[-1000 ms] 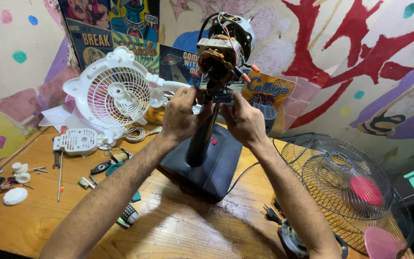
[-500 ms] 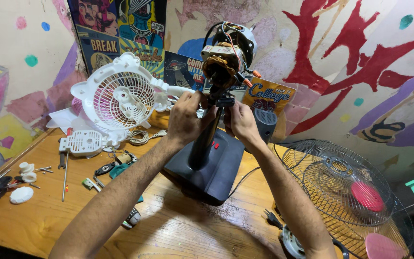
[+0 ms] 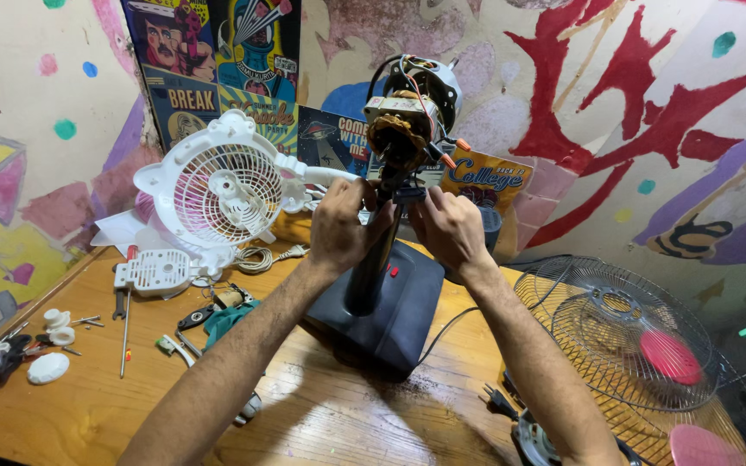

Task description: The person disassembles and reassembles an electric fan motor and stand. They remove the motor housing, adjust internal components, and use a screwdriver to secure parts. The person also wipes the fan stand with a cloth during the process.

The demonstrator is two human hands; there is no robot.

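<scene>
A long wooden table (image 3: 347, 423) runs under a wall painted in red, pink and yellow shapes, with comic-style posters (image 3: 218, 52) pinned above it. To the right, a big round wire fan guard (image 3: 623, 345) with a pink centre lies flat, overhanging the table's edge. In the middle sits a dark, slab-like fan base (image 3: 399, 315), and a black column (image 3: 373, 267) rises from it, tilted a little, up to a bare fan motor (image 3: 407, 108) with copper windings and loose coloured wires showing.

Both hands are up at the neck, just below that motor. The left hand (image 3: 338, 229) is wrapped around the top of the column, fingers curled tight on it. The right hand (image 3: 449, 229) presses in from the other side, fingers bent around the joint; what its fingertips pinch is hidden behind the column.

Behind the left hand stands a small white fan (image 3: 218, 194), its grille facing out, close enough to crowd that side. A white switch panel (image 3: 155, 272) lies just below it. Further left lie a screwdriver (image 3: 124, 324), pliers (image 3: 205, 311) and small white plastic parts (image 3: 49, 345). A black plug (image 3: 496, 399) lies near the right forearm.
</scene>
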